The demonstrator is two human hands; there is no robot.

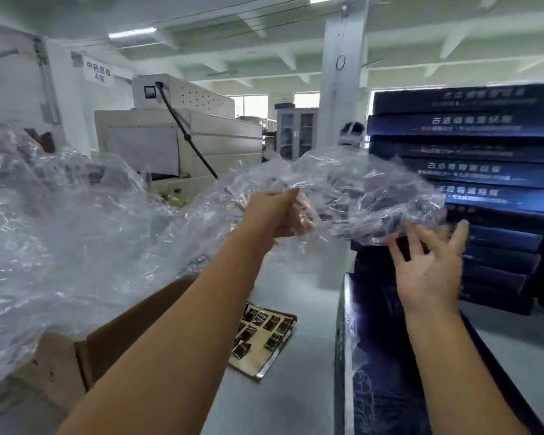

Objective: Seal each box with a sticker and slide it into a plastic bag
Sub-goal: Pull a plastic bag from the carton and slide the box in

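Observation:
My left hand (277,215) grips a clear plastic bag (365,199) and holds it up in the air above the table. To the right, just under the bag's lower edge, my right hand (431,265) is raised with its fingers spread and blurred; it holds nothing. A dark blue box (387,356) lies flat on the table below my right arm. A sheet of dark stickers (264,334) lies on the table between my arms.
A tall stack of dark blue boxes (484,171) fills the right side. A large heap of clear plastic bags (60,230) sits in an open cardboard carton (85,356) at the left. A beige machine (176,142) stands behind the grey table (296,387).

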